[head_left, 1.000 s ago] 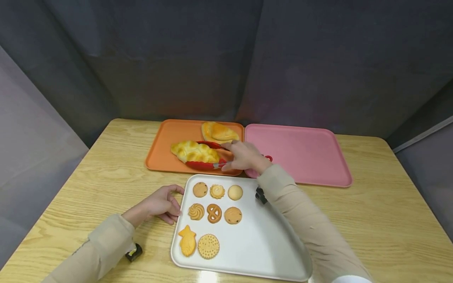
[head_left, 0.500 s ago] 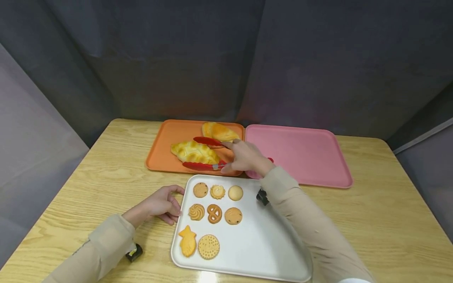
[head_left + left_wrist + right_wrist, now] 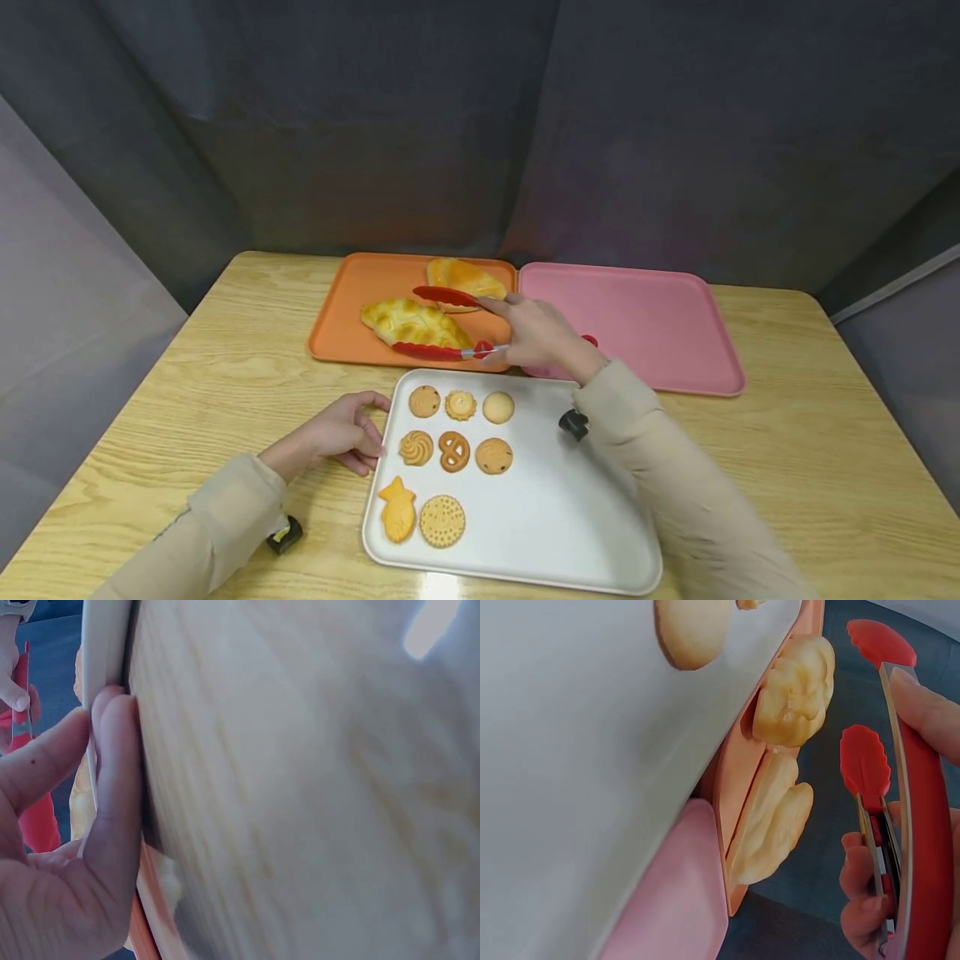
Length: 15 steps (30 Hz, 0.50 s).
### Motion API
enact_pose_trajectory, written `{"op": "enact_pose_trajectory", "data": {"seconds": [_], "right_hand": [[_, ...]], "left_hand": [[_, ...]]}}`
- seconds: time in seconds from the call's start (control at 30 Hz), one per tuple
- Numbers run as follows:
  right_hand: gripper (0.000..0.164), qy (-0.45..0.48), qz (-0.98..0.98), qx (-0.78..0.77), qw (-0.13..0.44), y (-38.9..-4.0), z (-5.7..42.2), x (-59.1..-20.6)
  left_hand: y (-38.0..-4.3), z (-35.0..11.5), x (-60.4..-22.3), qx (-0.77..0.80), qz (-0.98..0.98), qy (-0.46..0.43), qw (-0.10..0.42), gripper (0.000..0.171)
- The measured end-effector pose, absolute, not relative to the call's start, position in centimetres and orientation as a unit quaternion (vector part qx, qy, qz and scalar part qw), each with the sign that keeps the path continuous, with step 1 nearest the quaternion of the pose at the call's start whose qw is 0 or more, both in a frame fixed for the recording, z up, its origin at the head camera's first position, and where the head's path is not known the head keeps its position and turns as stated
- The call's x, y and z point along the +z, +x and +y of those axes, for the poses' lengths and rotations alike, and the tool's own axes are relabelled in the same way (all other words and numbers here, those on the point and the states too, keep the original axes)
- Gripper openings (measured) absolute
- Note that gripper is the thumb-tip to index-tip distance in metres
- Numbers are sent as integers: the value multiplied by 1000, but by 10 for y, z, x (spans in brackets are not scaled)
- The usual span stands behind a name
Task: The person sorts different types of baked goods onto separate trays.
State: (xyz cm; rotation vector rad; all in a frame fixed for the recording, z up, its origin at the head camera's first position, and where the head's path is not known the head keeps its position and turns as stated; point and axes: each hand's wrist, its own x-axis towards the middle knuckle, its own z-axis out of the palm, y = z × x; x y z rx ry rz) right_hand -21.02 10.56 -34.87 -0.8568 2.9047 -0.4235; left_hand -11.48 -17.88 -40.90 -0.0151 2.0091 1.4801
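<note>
Right hand (image 3: 538, 333) gripping red tongs (image 3: 429, 352), spread above the orange tray (image 3: 337, 327), braided bread (image 3: 408, 322) at eleven o'clock from the white tray (image 3: 558, 492), left hand (image 3: 343, 433) pinching that tray at nine o'clock

Bright red tongs (image 3: 429, 352) with silvery metal catch my eye mid-frame in the head view, beside a pale-yellow bread (image 3: 408, 321) blotched golden. The orange tray (image 3: 337, 325) left of centre and pink tray (image 3: 637, 333) right are plain; on the white tray (image 3: 555, 517), lower centre, 8 biscuits (image 3: 494, 457) run from pale tan to brown, 1 dotted. Beige sleeves (image 3: 690, 483), yellow wood-grained table (image 3: 202, 375), dark blue-grey curtain (image 3: 375, 125) above.
</note>
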Motion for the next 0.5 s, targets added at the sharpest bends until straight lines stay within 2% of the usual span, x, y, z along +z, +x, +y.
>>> {"op": "enact_pose_trajectory", "data": {"seconds": [0.5], "right_hand": [[81, -297, 945, -136, -3, -186, 128, -337]], "left_hand": [[-114, -178, -407, 561, 765, -5, 316, 60]]}}
